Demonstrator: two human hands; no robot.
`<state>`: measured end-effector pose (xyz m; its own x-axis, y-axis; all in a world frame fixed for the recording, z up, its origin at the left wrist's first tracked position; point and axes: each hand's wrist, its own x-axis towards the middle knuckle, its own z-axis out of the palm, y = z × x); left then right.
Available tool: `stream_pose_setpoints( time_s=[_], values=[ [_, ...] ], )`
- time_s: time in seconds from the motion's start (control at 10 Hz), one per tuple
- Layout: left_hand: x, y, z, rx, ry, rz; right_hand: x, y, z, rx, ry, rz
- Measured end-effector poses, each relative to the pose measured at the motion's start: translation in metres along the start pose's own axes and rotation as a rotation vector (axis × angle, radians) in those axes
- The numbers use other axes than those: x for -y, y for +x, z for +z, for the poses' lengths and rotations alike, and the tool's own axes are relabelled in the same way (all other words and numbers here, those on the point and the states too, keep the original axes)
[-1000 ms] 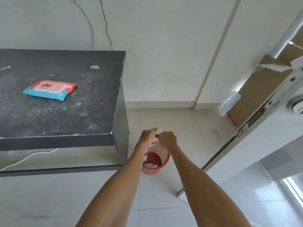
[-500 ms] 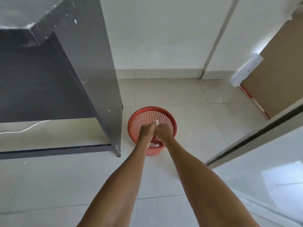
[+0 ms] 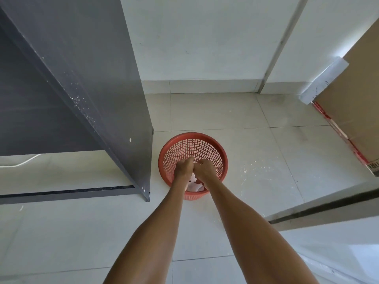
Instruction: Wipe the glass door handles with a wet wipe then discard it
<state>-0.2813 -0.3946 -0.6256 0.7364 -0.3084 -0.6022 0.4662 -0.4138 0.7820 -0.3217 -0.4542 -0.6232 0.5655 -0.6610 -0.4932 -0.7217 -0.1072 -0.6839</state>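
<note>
Left hand [image 3: 183,168] and right hand [image 3: 205,170], fingers curled and knuckles touching, hang equally near over the red basket [image 3: 222,158] beside the foot of the dark table [image 3: 114,89]; I cannot tell whether they pinch the wet wipe or it is the white crumple [image 3: 193,186] straight below them.

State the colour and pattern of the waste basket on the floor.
Red-orange waste basket, its wall a mesh grid of small holes; the head view, the only one, shows it.

Basket [image 3: 224,158] right of desk [image 3: 114,99], paper [image 3: 194,187] inside
</note>
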Motion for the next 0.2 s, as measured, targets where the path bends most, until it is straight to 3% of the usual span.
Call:
stream_pose_setpoints(
  time_s=[0.2],
  values=[
    [-0.014,-0.001,-0.001,0.008,-0.001,0.013,0.002,0.004,-0.01,-0.045,-0.017,-0.012]
  ],
)
